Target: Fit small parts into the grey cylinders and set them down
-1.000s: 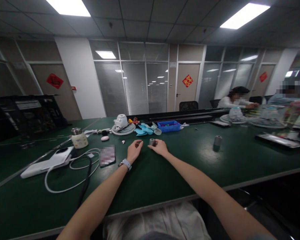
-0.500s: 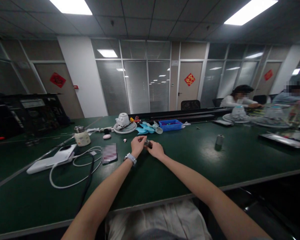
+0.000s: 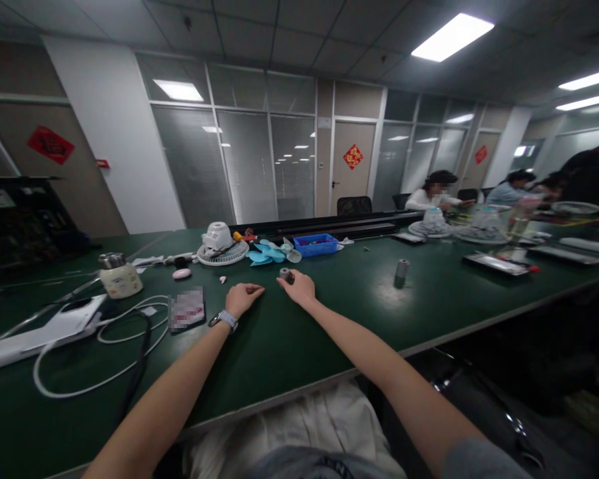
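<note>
My right hand [image 3: 299, 289] grips a small grey metal cylinder [image 3: 285, 273] between thumb and fingers, low over the green table [image 3: 289, 352]. To its left and apart from it, my left hand [image 3: 243, 299] has thumb and fingertips drawn together; whatever may be between them is too small to make out. A watch with a light strap [image 3: 224, 320] is on the left wrist. Farther right, a similar grey metal cylinder [image 3: 402, 269] stands upright on the table.
Behind the hands lie a white fan housing [image 3: 219, 243], light-blue fan blades [image 3: 268, 253] and a blue bin [image 3: 317, 245] of small parts. At left are a cream bottle [image 3: 121, 276], a white cable [image 3: 44, 392] and a dark-edged card-like item [image 3: 187, 311]. Other people sit at far right.
My hands have come apart. The cylinder, earlier between both hands, is now in my right hand alone. My left hand has drawn away leftward. The view has turned right.
</note>
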`<move>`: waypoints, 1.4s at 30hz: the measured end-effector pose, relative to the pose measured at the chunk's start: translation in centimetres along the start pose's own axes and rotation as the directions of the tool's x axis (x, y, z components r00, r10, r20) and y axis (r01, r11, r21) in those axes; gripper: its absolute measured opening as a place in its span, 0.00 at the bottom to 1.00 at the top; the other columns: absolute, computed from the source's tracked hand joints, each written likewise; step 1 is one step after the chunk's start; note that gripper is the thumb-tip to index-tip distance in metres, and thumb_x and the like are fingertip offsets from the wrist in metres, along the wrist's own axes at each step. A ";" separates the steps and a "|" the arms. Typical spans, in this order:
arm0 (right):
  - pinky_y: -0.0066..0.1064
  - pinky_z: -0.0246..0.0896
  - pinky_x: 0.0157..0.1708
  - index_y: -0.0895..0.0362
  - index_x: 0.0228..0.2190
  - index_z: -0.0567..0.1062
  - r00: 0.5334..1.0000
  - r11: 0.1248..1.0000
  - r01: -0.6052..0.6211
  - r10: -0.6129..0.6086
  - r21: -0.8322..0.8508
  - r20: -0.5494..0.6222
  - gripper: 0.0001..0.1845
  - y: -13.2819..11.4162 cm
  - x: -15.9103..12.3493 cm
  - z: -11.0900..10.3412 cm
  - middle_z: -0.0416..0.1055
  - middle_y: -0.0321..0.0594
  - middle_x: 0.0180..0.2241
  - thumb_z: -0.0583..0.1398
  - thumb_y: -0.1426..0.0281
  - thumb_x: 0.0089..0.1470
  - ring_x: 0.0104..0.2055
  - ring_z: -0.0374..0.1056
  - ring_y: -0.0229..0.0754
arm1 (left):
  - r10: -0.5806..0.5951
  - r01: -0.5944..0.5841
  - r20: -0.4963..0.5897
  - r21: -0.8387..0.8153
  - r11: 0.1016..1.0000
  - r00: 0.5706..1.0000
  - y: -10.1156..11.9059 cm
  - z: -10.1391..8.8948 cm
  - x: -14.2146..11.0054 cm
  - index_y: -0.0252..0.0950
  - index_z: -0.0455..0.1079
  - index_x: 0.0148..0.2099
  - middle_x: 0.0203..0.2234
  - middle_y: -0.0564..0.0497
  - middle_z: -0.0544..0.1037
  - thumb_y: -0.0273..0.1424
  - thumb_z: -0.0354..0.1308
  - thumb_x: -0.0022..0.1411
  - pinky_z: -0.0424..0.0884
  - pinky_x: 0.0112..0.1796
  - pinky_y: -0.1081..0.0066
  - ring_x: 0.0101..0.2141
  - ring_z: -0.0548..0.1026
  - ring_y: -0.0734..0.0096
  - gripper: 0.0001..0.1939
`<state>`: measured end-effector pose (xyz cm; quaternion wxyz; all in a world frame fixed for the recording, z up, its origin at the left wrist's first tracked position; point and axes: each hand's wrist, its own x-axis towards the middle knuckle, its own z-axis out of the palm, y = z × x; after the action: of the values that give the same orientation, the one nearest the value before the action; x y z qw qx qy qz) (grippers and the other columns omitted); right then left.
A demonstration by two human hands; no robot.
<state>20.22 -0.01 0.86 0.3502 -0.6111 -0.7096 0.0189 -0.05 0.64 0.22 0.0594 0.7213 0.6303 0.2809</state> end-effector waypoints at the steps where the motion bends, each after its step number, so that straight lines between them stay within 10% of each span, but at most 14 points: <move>1: 0.32 0.61 0.38 0.53 0.45 0.70 0.999 0.999 -0.036 0.035 -0.022 -0.036 0.27 0.9 0.4 -0.5 0.74 0.44 0.39 0.51 0.48 0.54 0.41 0.70 0.45 | 0.001 -0.001 -0.002 0.002 1.000 1.000 0.0 -0.1 0.0 0.43 0.76 0.44 0.34 0.49 0.80 0.48 0.53 0.55 0.66 0.31 0.73 0.35 0.76 0.64 0.21; 8: 0.35 0.59 0.42 0.57 0.43 0.72 0.966 0.954 -0.257 0.248 -0.155 -0.071 0.26 7.7 2.4 -3.2 0.74 0.48 0.40 0.53 0.50 0.53 0.43 0.69 0.47 | -0.071 0.069 -0.056 -0.044 0.997 0.996 0.0 0.2 0.1 0.40 0.71 0.51 0.36 0.46 0.78 0.49 0.48 0.59 0.67 0.33 0.72 0.36 0.75 0.64 0.25; 13: 0.40 0.57 0.46 0.59 0.48 0.68 0.948 0.939 -0.318 0.313 -0.134 -0.054 0.31 7.5 2.0 -3.2 0.72 0.51 0.43 0.56 0.50 0.50 0.47 0.67 0.51 | -0.160 0.146 -0.112 -0.127 0.981 0.981 0.0 0.4 0.3 0.38 0.70 0.49 0.38 0.45 0.78 0.45 0.46 0.61 0.67 0.36 0.69 0.38 0.75 0.61 0.23; 18: 0.45 0.42 0.56 0.62 0.57 0.58 0.961 0.984 0.025 -0.072 -0.177 -0.266 0.34 2.7 0.3 -2.3 0.57 0.56 0.58 0.57 0.59 0.54 0.59 0.52 0.51 | -0.268 0.228 -0.190 -0.208 0.951 0.944 -0.4 0.5 0.5 0.36 0.67 0.49 0.36 0.44 0.78 0.43 0.45 0.62 0.67 0.37 0.67 0.37 0.75 0.59 0.21; 23: 0.39 0.47 0.56 0.56 0.55 0.64 0.894 0.893 0.444 -0.434 -0.079 0.115 0.25 -2.2 -0.7 0.9 0.60 0.44 0.57 0.53 0.61 0.58 0.60 0.53 0.45 | -0.274 0.221 -0.211 -0.244 0.944 0.938 -0.8 0.9 0.7 0.35 0.66 0.49 0.35 0.44 0.78 0.43 0.45 0.62 0.67 0.38 0.66 0.37 0.75 0.59 0.21; 29: 0.30 0.59 0.48 0.49 0.44 0.76 0.877 0.904 0.427 -0.418 0.013 0.237 0.15 -3.2 -0.4 2.3 0.75 0.35 0.43 0.54 0.67 0.58 0.46 0.69 0.41 | -0.251 0.206 -0.206 -0.219 0.954 0.946 -0.9 1.1 0.7 0.36 0.67 0.47 0.35 0.44 0.78 0.43 0.45 0.62 0.67 0.37 0.66 0.36 0.76 0.59 0.20; 42: 0.28 0.60 0.48 0.45 0.43 0.76 0.871 0.895 0.434 -0.446 0.105 0.207 0.14 -2.6 1.0 2.7 0.75 0.30 0.42 0.54 0.64 0.58 0.45 0.69 0.40 | -0.238 0.203 -0.200 -0.182 0.962 0.951 -0.3 0.8 0.3 0.37 0.67 0.46 0.35 0.45 0.78 0.41 0.46 0.62 0.67 0.37 0.68 0.36 0.76 0.61 0.18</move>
<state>16.60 1.27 0.44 0.2793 -0.4174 -0.8643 0.0274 0.05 1.20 -0.47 0.0777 0.6037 0.6853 0.3997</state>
